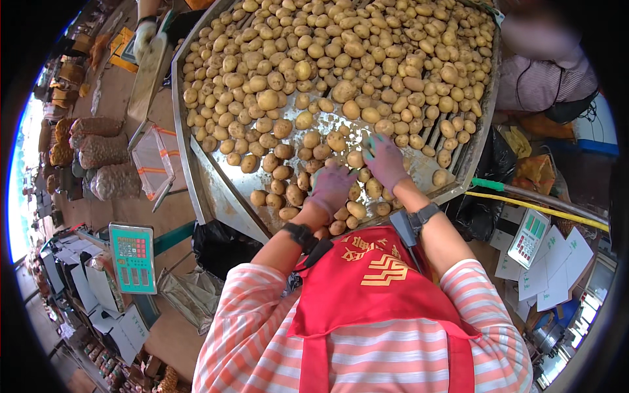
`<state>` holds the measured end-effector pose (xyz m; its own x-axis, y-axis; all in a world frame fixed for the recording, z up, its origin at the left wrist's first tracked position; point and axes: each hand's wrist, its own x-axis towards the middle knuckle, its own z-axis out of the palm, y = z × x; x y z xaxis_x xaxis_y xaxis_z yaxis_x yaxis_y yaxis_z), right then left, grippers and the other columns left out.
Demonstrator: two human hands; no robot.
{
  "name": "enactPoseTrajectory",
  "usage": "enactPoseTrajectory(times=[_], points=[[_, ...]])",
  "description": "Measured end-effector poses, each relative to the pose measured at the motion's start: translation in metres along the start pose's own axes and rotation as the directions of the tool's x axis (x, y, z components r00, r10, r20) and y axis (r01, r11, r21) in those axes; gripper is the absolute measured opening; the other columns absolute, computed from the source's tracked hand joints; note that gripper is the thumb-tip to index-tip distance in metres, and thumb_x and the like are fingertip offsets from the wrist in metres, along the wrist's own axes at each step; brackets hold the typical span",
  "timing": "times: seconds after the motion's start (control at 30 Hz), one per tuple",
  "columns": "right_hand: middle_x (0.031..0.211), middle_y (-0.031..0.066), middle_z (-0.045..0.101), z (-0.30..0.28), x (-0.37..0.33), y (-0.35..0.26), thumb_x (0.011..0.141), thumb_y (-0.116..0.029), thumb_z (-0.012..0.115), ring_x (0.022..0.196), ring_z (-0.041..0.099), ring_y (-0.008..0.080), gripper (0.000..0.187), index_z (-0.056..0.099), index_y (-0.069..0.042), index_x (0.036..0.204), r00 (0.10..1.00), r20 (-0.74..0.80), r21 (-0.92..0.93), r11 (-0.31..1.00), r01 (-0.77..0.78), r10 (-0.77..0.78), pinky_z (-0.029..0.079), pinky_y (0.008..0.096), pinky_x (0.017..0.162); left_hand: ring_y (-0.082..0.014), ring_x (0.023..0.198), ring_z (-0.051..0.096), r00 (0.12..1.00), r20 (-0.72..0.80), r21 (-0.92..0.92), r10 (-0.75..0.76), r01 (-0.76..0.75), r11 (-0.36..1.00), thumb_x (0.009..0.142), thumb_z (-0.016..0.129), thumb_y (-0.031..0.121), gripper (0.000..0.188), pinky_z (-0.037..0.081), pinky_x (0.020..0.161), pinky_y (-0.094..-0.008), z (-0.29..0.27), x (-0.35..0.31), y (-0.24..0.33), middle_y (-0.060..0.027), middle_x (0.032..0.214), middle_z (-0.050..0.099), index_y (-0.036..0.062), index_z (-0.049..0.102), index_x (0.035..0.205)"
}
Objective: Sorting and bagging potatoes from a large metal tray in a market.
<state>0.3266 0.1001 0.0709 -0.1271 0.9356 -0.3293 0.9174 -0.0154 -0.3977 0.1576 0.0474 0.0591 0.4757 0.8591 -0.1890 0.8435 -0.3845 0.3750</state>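
Potatoes (282,52) fill the sloped metal sorting table (229,190), thickly at the far side and more thinly near me. My left hand (331,188), in a thin purple glove, rests over potatoes at the near edge, fingers stretched out and apart. My right hand (385,162), in a purple glove with greenish fingertips, reaches a little farther, its fingers extended beside a small potato (355,159). Neither hand has a potato visibly gripped; the undersides of both are hidden. Some potatoes lie close to my left wrist, against the red apron (373,281).
Scales with green panels stand left (133,259) and right (529,237). Black bags (226,245) hang under the table's near corners. A person in a striped top (544,82) is at the far right; a gloved hand (144,39) shows far left. Filled sacks (105,154) lie left.
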Motion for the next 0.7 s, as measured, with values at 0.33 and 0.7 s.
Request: enactPoseTrajectory(times=[0.33,0.7], points=[[0.129,0.0188,0.046,-0.013,0.047,-0.060,0.081,-0.004,0.057,0.110,0.057,0.0334,0.047,0.051,-0.015,0.126,0.922,0.311,-0.290,0.901,0.324,-0.231,0.049,0.0412,0.089,-0.0312,0.089,0.063,0.930,0.310,0.026,0.197,-0.215,0.976,0.076,0.063,0.020,0.027,0.051,0.071,-0.0407,0.021,0.035,-0.009,-0.0121,0.101,0.063,0.0116,0.062,0.102],[0.108,0.0186,0.061,0.014,0.013,-0.014,0.081,-0.023,0.062,0.091,0.063,0.0344,0.040,0.052,-0.007,0.116,0.986,0.167,0.166,0.985,-0.045,0.016,0.050,0.0415,0.079,-0.0351,0.090,0.062,0.889,-0.344,-0.139,-0.302,0.270,0.953,0.080,0.061,0.015,0.034,0.052,0.074,-0.0446,-0.046,0.097,-0.087,-0.0177,0.114,0.052,0.0062,0.054,0.112]])
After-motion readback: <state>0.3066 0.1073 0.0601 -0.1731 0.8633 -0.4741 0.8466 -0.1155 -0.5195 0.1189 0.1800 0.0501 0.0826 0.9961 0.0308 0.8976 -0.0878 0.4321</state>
